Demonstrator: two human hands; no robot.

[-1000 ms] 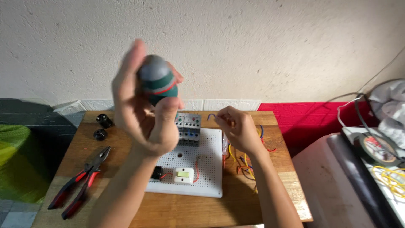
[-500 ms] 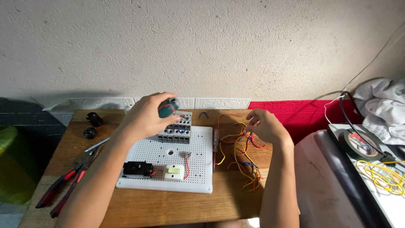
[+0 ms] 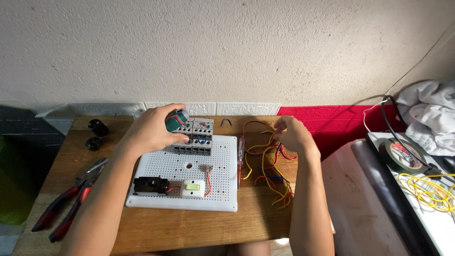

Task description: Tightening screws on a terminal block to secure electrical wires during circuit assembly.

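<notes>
We reach both forearms over the wooden table (image 3: 156, 227). Our left hand (image 3: 152, 130) is curled tight around a green-handled screwdriver (image 3: 176, 119), held at the grey contactor block (image 3: 194, 136) on the white perforated board (image 3: 189, 173). Our right hand (image 3: 293, 134) hovers loosely curled, fingertips pinching the tangled coloured wires (image 3: 270, 166) beside the board

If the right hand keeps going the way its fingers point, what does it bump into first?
The right hand points left over the tangled wires. Going straight on, it would probably meet the grey terminal blocks on the white board first, though depth is unclear.
</notes>
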